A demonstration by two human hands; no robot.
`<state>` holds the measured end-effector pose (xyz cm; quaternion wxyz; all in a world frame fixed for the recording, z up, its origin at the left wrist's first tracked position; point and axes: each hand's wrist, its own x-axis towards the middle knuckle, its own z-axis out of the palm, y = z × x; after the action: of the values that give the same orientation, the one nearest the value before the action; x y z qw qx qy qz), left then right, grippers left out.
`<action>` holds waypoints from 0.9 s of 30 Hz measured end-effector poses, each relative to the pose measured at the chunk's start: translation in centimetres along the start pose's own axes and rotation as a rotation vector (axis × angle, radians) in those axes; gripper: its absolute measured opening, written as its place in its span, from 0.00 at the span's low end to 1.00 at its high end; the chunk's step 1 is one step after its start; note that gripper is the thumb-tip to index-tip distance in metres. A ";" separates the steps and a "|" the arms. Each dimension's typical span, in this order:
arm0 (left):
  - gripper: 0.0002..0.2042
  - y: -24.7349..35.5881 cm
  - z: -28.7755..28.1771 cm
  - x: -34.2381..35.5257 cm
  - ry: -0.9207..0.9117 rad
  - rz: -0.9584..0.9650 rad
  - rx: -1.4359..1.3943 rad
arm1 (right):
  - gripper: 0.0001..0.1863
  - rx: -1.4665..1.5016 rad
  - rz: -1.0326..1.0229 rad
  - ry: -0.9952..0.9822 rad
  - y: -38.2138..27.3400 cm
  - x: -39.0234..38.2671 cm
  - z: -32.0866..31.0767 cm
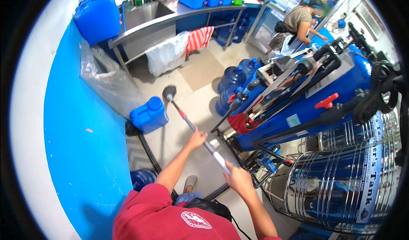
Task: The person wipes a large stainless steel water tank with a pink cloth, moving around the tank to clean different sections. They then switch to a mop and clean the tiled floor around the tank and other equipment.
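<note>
I hold a long-handled scrub brush [189,122] slantwise in front of me, its grey pole marked by a red section and a white grip end. Its dark, round head [169,91] rests on the tiled floor. Midway along the pole, my left hand [196,139] is closed around it. My right hand [237,178] grips the white upper end, nearer my body. Just left of the pole stands a blue jerrycan [150,115] with a round cap. Fine detail of the brush's bristles cannot be made out.
Blue water jugs [232,79] and tall blue filter tanks [306,99] with pipes stand to the right. A shiny steel tank [332,184] is at lower right. Ahead is a steel sink counter [183,13] with hanging cloths [168,54]. Another person [298,22] bends at far right.
</note>
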<state>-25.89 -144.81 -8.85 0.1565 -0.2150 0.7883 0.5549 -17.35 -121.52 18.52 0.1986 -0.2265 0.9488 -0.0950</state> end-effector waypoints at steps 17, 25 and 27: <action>0.19 -1.7 13.2 -14.8 -0.798 0.779 0.190 | 0.21 0.205 0.580 -0.236 -2.0 -23.8 -14.8; 0.21 -6.0 12.5 -13.6 -0.425 0.559 0.196 | 0.25 -0.026 0.483 -0.262 -4.9 -21.2 -11.4; 0.19 -7.0 12.6 -12.0 -0.188 0.441 0.130 | 0.26 -0.092 0.370 -0.226 -5.5 -19.6 -10.1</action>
<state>-11.86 -132.96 -12.90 0.1177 0.0252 0.8320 0.5415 -3.40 -116.25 35.64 0.3073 -0.0666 0.9492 0.0127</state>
